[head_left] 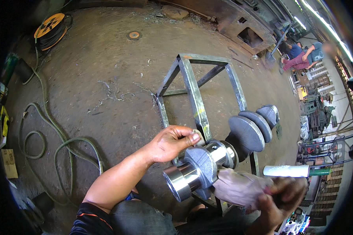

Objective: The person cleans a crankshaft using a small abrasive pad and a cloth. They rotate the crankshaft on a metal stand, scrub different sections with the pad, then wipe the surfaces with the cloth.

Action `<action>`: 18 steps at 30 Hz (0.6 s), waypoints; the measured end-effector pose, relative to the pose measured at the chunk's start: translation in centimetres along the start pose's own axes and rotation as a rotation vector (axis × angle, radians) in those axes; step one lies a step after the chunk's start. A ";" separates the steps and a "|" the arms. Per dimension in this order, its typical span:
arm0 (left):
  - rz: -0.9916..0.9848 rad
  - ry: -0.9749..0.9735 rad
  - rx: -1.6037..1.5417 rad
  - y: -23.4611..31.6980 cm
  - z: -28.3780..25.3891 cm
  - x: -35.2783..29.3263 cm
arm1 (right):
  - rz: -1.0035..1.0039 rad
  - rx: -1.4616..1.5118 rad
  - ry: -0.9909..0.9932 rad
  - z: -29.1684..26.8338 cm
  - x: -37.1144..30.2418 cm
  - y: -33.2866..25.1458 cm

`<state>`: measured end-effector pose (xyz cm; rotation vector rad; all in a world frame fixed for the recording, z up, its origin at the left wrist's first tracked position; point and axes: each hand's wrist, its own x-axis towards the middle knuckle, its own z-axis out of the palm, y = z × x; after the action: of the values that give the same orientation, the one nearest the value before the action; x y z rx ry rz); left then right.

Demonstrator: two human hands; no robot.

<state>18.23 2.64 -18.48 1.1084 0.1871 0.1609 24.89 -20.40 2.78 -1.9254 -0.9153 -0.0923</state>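
A metal crankshaft [202, 163], with dull grey webs and polished journals, lies across a steel frame stand in front of me. My left hand [169, 144] is closed in a pinch above its near end, thumb and forefinger on a small pale end of cloth. My right hand [280, 199], blurred by motion, grips a pale, dirty cloth [239, 187] on the crankshaft's right side. This cloth meets the shaft near a polished journal. Whether both pale pieces are one strip passing behind the shaft is hidden.
The angle-iron stand [195, 94] extends beyond the crankshaft. A hose [47, 113] and an orange cable reel [50, 26] lie left. A round disc [134, 35] and metal shavings are on the floor. Right are a white roll [286, 171] and, farther off, people [302, 56].
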 end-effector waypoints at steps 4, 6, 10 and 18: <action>0.155 0.218 -0.069 0.2 0.3 0.8 | 0.135 0.165 -0.210 2.0 2.0 1.8; 0.171 0.303 -0.094 0.7 0.5 0.7 | -0.006 0.054 -0.275 3.7 3.2 3.0; 0.251 0.294 -0.046 2.2 1.5 -0.7 | -0.121 0.108 -0.338 6.2 4.4 3.6; 0.462 0.066 0.307 5.5 2.1 -2.6 | -0.288 0.038 -0.407 8.0 6.0 2.7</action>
<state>15.98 2.68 -12.45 1.4422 0.0098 0.5971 28.43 -11.35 -0.89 -1.7965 -1.4519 0.1530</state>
